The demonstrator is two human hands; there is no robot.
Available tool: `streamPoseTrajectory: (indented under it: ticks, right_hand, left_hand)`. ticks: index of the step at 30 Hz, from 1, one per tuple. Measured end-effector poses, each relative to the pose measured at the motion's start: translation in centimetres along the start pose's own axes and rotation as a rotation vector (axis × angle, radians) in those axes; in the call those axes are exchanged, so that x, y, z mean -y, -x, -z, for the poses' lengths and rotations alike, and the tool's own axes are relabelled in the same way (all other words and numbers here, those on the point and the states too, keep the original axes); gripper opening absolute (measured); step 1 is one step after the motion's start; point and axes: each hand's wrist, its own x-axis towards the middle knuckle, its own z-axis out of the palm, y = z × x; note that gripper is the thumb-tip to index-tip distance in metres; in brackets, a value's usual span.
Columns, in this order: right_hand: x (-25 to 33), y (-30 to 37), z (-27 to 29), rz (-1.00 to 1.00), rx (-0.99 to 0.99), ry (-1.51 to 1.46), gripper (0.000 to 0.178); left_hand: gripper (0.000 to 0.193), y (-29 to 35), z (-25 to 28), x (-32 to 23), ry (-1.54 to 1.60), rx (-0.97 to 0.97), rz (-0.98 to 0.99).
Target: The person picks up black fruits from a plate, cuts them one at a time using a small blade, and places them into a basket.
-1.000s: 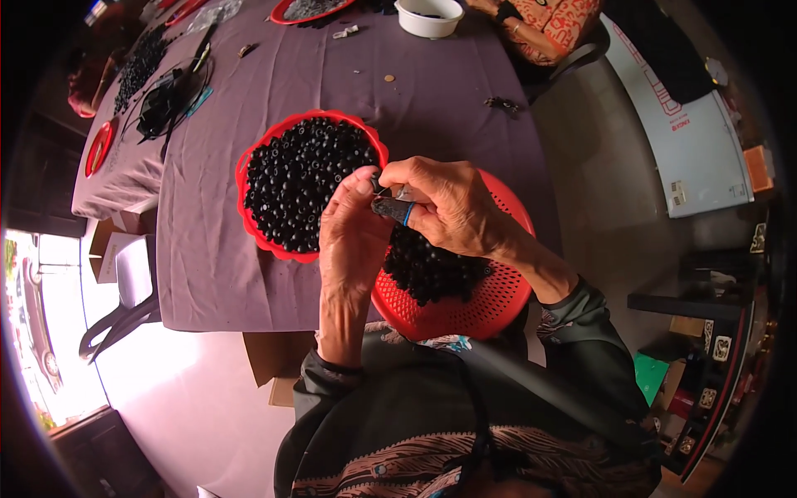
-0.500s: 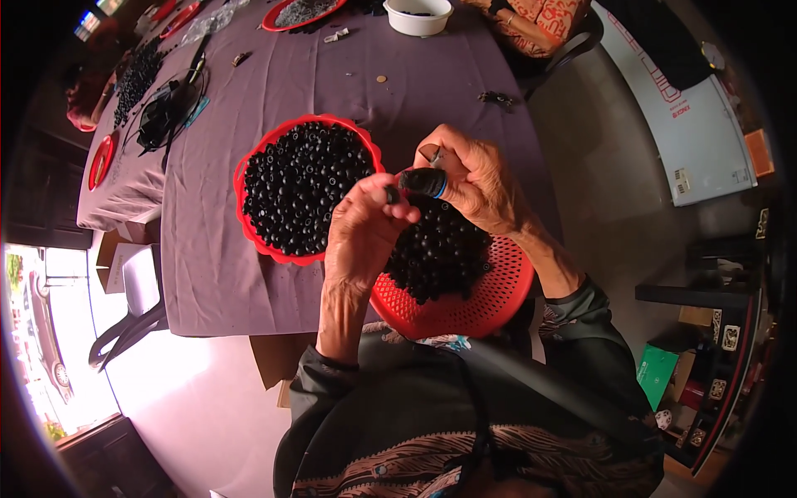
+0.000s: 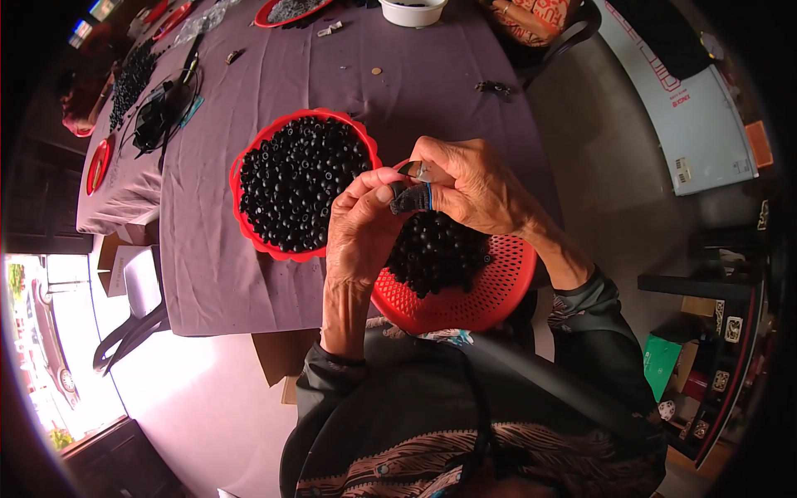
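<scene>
Blade [image 3: 413,170] nearer left hand [image 3: 361,220]

Taking the cloth-covered table [image 3: 220,290] as my landmark, I see a glaring opening [image 3: 62,290] to its left, with a parked car [image 3: 51,349] outside. Daylight from there washes out the pale floor [image 3: 199,365] below the table's near left corner. A dark-armed chair [image 3: 124,339] stands just beside the table's left edge. On its right I make out duller grey floor [image 3: 585,137], a large white panel [image 3: 706,141] and, nearer me, dark wooden furniture [image 3: 691,285] with pale ornaments.
</scene>
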Motion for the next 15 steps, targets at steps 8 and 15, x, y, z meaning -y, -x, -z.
streamPoseTrajectory:
  ticks: [8, 15]
  right_hand:
    - [-0.2, 0.1, 0.6, -0.029, 0.126, 0.096, 0.025]
    - [0.7, -0.5, 1.2, -0.103, 0.224, 0.15, 0.026]
  left_hand:
    - [0.016, 0.1, 0.2, 1.0, 0.171, 0.035, 0.012]
    - [0.016, -0.1, 0.4, 1.3, 0.14, 0.021, -0.005]
